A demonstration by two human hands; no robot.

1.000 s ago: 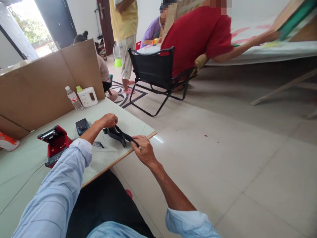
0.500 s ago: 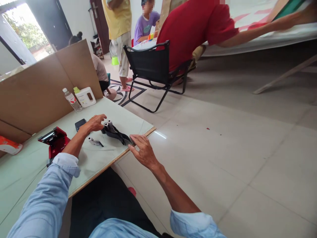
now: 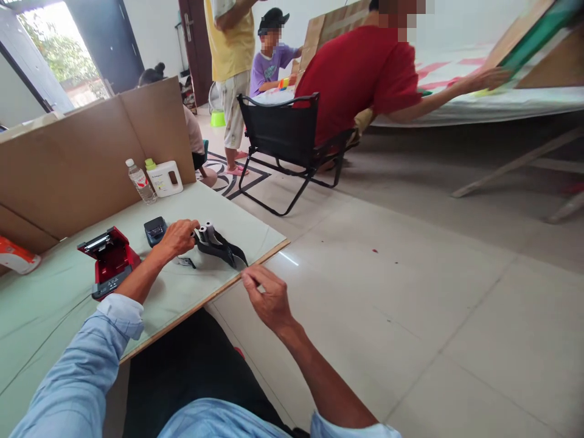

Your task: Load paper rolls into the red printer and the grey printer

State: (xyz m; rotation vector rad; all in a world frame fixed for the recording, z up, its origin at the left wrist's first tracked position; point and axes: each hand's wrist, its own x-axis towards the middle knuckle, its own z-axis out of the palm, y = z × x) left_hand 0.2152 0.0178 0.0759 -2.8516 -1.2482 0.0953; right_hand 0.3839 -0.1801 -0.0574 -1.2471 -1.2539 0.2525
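A black ribbon [image 3: 214, 248] wound on pale-cored rolls lies near the right end of the table. My left hand [image 3: 179, 238] is at the left side of its rolls, fingers curled against them; the fingertips are partly hidden. At the table's edge, my right hand [image 3: 269, 297] is closed in a pinch on the ribbon's free end. A small printed roll [image 3: 186, 263] lies beside my left wrist, mostly covered by it. Left of my forearm stands a red and black printer [image 3: 112, 258] with its lid raised. A small dark box-shaped device [image 3: 156, 231] sits behind my left hand.
On the table [image 3: 246, 222] stand a water bottle [image 3: 141, 182] and a white jug [image 3: 165, 179], before a cardboard screen [image 3: 91, 164]. An orange and white container [image 3: 17, 254] lies at far left. Beyond are a black folding chair [image 3: 278, 125] and several people.
My right hand has gone from spread fingers to a pinch at the ribbon's end. My left fingers have curled in at the rolls. The view has shifted slightly, and the person in red has drawn an arm back.
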